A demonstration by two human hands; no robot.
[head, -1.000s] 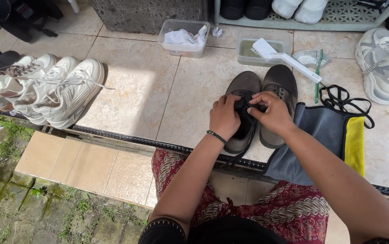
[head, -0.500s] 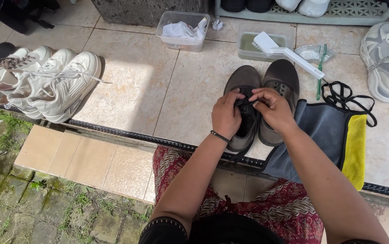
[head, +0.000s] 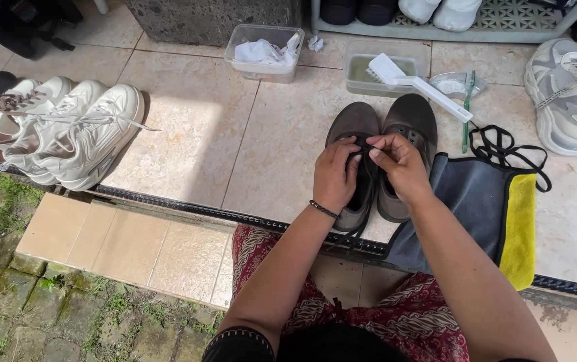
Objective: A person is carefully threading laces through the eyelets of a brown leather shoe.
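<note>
Far left of the hands: white sneakers (head: 74, 137), unmoved. Left hand (head: 334, 175) and right hand (head: 401, 164) still pinching the black lace (head: 361, 142) over the left dark shoe (head: 354, 164), no lower than before; lacing apparently continuing. Just right: grey-yellow cloth (head: 486, 208).

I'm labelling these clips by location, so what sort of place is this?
Probably a home porch or entry step used for cleaning shoes: a tiled floor edged by mossy paving, white sneakers in a row, and a brush over a tub of water.
</note>
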